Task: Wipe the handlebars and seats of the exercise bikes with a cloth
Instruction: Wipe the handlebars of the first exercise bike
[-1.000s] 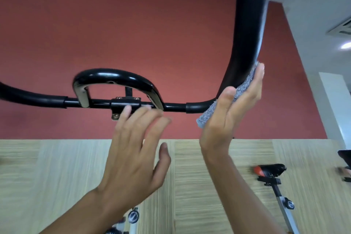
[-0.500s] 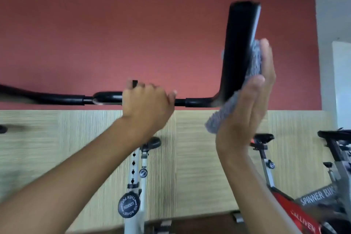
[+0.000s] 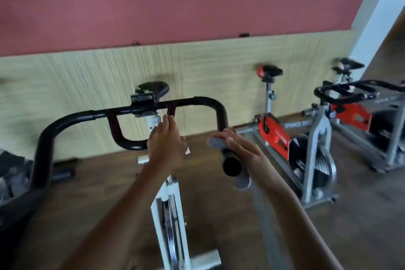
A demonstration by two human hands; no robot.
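right hand (image 3: 243, 149) wraps cloth (image 3: 215, 142) round handlebar (image 3: 206, 102) end | left hand (image 3: 166, 142) flat on inner loop (image 3: 122, 140)

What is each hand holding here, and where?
The right hand wraps the grey cloth around the right handlebar end; left hand lies on the inner loop, grip unclear.

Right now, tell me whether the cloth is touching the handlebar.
Touching. Head view: the cloth wraps the handlebar at its right end, pressed by the right hand.
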